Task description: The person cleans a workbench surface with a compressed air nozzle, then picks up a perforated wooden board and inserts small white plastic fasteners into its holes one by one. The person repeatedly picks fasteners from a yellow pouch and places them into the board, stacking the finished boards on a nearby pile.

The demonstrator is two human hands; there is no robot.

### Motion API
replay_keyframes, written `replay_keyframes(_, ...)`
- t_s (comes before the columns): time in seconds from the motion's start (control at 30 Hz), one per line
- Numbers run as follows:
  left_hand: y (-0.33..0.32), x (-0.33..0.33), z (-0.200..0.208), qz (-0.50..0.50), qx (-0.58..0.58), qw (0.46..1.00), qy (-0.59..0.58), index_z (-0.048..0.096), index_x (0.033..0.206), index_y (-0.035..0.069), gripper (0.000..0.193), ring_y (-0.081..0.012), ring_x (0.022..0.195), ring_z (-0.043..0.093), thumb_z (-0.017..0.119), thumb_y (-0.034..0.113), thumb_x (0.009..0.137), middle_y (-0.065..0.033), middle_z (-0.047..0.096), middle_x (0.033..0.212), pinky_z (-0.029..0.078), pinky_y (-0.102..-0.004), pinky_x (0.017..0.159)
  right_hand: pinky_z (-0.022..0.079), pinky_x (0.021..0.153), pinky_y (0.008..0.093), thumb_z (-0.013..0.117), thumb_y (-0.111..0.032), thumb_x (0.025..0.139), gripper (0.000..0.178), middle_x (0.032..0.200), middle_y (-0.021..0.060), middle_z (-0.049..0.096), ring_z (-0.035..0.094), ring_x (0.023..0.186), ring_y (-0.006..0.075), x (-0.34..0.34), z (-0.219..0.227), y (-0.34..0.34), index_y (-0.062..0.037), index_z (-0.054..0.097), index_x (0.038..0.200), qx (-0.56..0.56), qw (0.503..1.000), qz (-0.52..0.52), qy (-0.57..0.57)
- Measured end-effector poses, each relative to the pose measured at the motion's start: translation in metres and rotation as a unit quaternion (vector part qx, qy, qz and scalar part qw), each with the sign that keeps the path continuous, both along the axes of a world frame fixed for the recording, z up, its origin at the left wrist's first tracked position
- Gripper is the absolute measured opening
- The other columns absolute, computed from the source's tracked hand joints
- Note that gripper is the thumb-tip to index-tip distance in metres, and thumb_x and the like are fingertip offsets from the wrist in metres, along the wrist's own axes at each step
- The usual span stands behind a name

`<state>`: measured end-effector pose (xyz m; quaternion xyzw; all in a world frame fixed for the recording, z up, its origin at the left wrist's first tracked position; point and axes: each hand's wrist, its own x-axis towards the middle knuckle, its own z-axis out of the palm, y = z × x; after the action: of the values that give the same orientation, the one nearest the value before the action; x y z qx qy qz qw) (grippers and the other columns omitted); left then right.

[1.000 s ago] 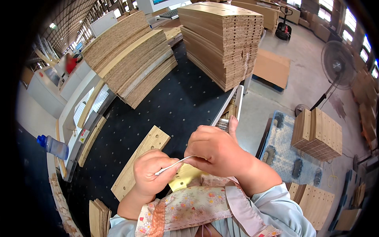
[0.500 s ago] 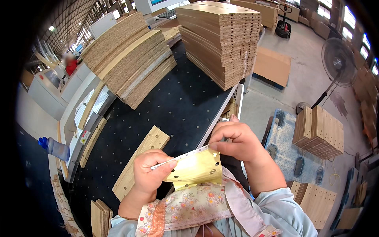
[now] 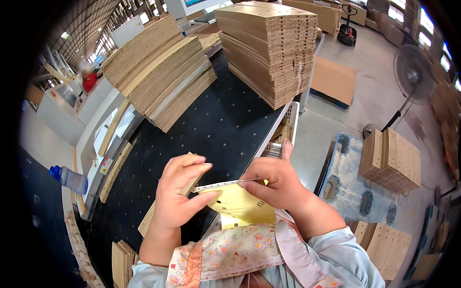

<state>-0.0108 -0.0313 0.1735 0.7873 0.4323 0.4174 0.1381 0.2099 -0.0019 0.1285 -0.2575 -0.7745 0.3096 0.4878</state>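
In front of the floral apron [image 3: 235, 250], the yellow sheet [image 3: 237, 204] bears dark spots and a white, dotted upper edge. Fingers of the right hand [image 3: 278, 185] pinch this edge; those of the left hand [image 3: 176, 194] are spread (contact unclear). Beyond: black counter [image 3: 185, 129].

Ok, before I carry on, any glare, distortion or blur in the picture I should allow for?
Head view: windows at upper right glare nearly white; head view: fisheye bends the left board stack into a curve and leaves the corners black; head view: the fan looks hazy, while the left hand, right hand and white strip read fairly clearly.
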Motion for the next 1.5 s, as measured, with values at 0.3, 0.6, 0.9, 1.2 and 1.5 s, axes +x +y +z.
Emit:
replay_keyframes(0.3,0.003,0.010,0.003,-0.094,-0.041,0.990,0.092,0.065,0.069,0.008,0.008,-0.0213,0.078,0.057,0.073,0.010,0.068,-0.0016,0.064,0.073,0.041,-0.0342,0.076,0.020,0.103,0.0457,0.067,-0.005,0.078,0.001,0.064,0.0023,0.055,0.057,0.062,0.0185,0.005,0.007,-0.013,-0.0055,0.067,0.077,-0.014,0.999,0.035,-0.010)
replay_keyframes(0.6,0.004,-0.012,0.000,-0.094,-0.105,0.989,-0.037,0.065,0.068,0.004,0.008,-0.0174,0.069,0.056,0.073,0.005,0.069,-0.0043,0.064,0.069,0.042,-0.0333,0.076,0.012,0.104,0.0499,0.070,-0.013,0.078,0.006,0.066,-0.0026,0.059,0.059,0.066,0.0123,0.023,-0.003,-0.015,-0.0099,0.068,0.072,-0.121,0.992,-0.004,0.034)
replay_keyframes(0.9,0.010,-0.026,-0.018,-0.090,-0.135,0.959,-0.233,0.066,0.075,0.003,0.006,-0.0177,0.078,0.059,0.069,0.009,0.074,-0.0085,0.066,0.079,0.043,-0.0348,0.088,-0.010,0.106,0.0478,0.070,-0.008,0.077,0.005,0.068,-0.0019,0.062,0.059,0.069,0.0090,0.024,-0.019,-0.008,-0.0068,0.068,0.073,-0.178,0.973,-0.006,0.148)
replay_keyframes(1.2,0.021,-0.004,-0.039,-0.205,-0.327,0.865,-0.321,0.050,0.123,-0.003,0.066,-0.0180,0.113,0.054,0.078,0.031,0.075,-0.0141,0.055,0.124,0.042,-0.0307,0.095,-0.013,0.106,0.0440,0.070,-0.011,0.080,0.007,0.070,-0.0018,0.063,0.060,0.071,0.0081,0.013,-0.036,0.009,-0.0063,0.068,0.075,-0.181,0.964,-0.006,0.195)
replay_keyframes(1.5,0.025,0.022,-0.037,-0.023,-0.156,0.970,-0.185,0.069,0.089,-0.003,0.009,-0.0101,0.063,0.060,0.067,0.003,0.082,-0.0077,0.066,0.075,0.045,-0.0219,0.055,0.046,0.070,0.0290,0.069,-0.001,0.078,0.018,0.088,0.0075,0.062,0.059,0.083,0.0190,0.018,-0.031,0.025,-0.0022,0.065,0.095,-0.047,0.996,-0.056,0.060)
